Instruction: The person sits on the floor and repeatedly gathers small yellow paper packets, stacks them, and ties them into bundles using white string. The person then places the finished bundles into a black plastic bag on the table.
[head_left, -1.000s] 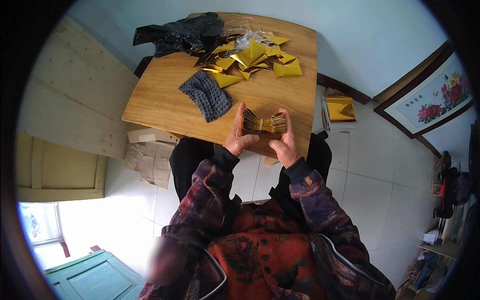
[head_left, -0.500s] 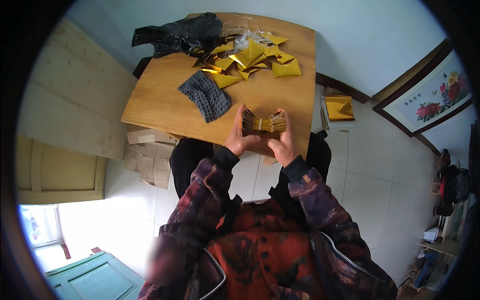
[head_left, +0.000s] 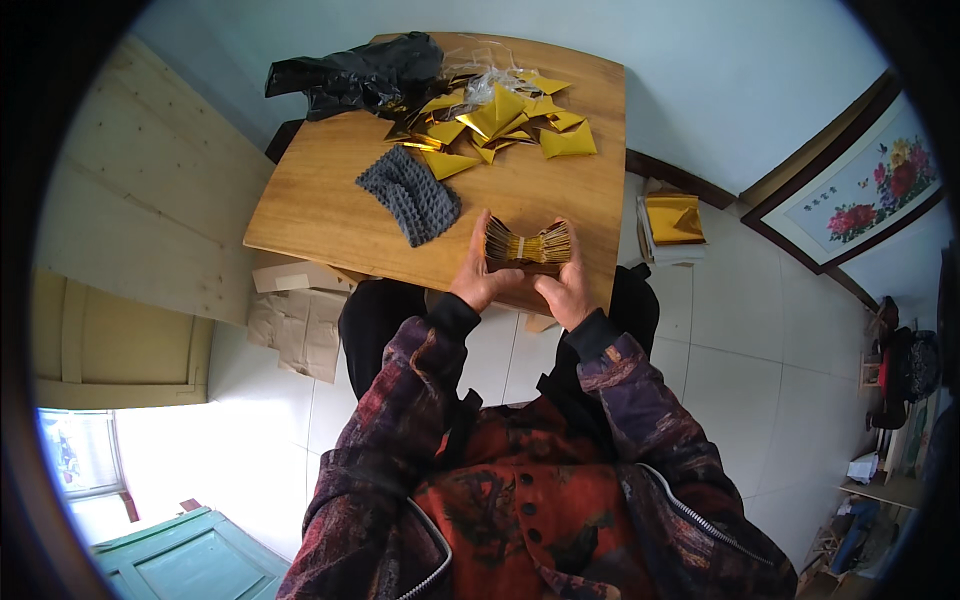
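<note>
Between my two hands, over the near edge of the wooden table [head_left: 330, 190], is a bundle of folded gold paper [head_left: 527, 247]. A pale band pinches its middle, and its layers fan out at both ends. My left hand [head_left: 482, 277] grips the left end, fingers behind and thumb in front. The right end is held the same way by my right hand [head_left: 567, 288]. To the left of the bundle lies a dark grey knitted cloth [head_left: 410, 195]. Farther back, several folded gold paper pieces [head_left: 497, 115] are heaped loosely.
A crumpled black plastic bag [head_left: 365, 75] and clear plastic wrapping [head_left: 490, 82] lie at the table's far side. On the floor to the right sits a stack of gold paper [head_left: 675, 218]. Flattened cardboard [head_left: 295, 320] is on the floor at left, and a framed flower picture [head_left: 860, 190] leans at right.
Both hands keep hold of the bundle in nearly the same place. Its layers look a little more fanned out. The whole view has shifted slightly.
</note>
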